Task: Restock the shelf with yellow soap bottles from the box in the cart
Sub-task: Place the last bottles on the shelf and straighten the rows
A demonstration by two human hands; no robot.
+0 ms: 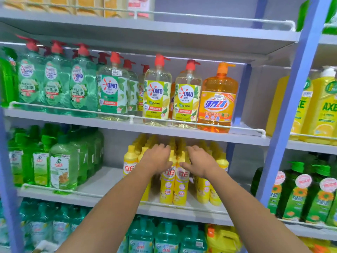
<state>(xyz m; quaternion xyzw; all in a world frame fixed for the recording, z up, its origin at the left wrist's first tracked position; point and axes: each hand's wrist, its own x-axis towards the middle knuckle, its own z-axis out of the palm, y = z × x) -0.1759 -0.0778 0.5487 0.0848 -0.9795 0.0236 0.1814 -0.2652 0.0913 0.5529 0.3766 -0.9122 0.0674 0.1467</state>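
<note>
The yellow soap bottles (174, 187) are packed upright on the shelf (102, 181). The left hand (156, 158) and right hand (199, 162) are laid over their caps, fingers bent downward. Whether any bottle is gripped cannot be told.

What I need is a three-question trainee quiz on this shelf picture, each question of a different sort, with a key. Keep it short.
1. True or false: the left hand and the right hand are both at the yellow soap bottles.
2. The orange bottle stands: A) one shelf above the yellow soap bottles; B) one shelf below them; C) on the same shelf as them.
3. Fill in: the pump bottles at the left end of the hands' shelf are ____ in colour.

Key: 1 true; 2 A; 3 green.
</note>
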